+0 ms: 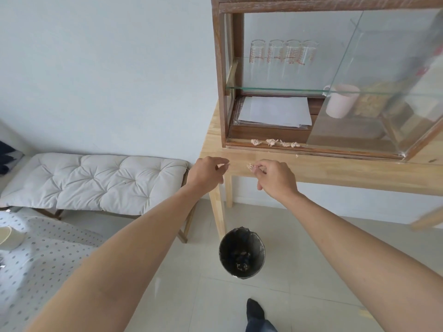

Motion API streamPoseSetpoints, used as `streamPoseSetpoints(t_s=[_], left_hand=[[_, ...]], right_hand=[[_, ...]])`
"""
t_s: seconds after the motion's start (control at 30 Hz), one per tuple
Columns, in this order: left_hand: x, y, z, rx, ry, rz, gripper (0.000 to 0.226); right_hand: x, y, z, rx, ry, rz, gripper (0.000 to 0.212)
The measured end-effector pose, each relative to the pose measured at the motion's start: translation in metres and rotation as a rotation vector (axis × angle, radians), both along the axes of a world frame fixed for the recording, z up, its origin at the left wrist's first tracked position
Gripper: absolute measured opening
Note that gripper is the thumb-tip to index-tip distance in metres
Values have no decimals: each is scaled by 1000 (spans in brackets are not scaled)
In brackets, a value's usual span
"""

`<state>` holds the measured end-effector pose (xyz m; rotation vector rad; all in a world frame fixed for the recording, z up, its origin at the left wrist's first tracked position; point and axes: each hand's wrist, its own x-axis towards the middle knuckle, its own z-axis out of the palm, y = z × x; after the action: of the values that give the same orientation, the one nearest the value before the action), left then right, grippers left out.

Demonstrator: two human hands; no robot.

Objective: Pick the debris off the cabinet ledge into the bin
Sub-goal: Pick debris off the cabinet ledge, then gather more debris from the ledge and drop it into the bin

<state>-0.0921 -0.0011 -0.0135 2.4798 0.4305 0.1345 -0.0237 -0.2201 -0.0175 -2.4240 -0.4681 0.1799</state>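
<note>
Head view: two bare hands in front of a glass-fronted cabinet, above a bin.

Largest is the wooden cabinet (335,75), standing on a pale wood table (335,171); the dark bin (241,252) sits on the floor below, scraps inside. Right hand (275,178) pinches a pale scrap (249,167) between thumb and fingertips. Left hand (207,174) is loosely curled with fingertips close together; what it holds cannot be told. More debris (275,142) lies along the cabinet's front ledge.

One head-worn wide-angle view, looking forward and steeply down from standing height. The glass-fronted cabinet (335,80) sits upper right, close by; the bin (241,252) stands on the floor below it, and both forearms reach in from the bottom corners.
</note>
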Motion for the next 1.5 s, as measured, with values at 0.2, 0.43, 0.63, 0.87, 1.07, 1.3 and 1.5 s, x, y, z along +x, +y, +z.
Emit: streamPoseSetpoints(t_s=[0.2,0.43,0.63,0.87,1.07,1.3,1.5], left_hand=[[-39,-15,-28,-28,69,-27,28],[-65,-32,-76,-56,153,-7,28],[-62,-46,-116,-87,275,23,28],[-52,-57,-134,-116,362,53,40],[-52,-48,-111,-91,298,66,42],[-40,-42,-48,-43,111,48,46],[-23,-42,0,-14,3,15,45]], right_hand=[[-46,-21,-31,-5,96,6,26],[-72,-41,-88,-66,200,-1,20],[-73,-52,-132,-130,257,30,21],[-67,-58,-153,-180,337,38,37],[-58,-55,-132,-117,277,2,38],[-49,-47,-67,19,145,-55,41],[-26,-49,-18,68,22,-91,42]])
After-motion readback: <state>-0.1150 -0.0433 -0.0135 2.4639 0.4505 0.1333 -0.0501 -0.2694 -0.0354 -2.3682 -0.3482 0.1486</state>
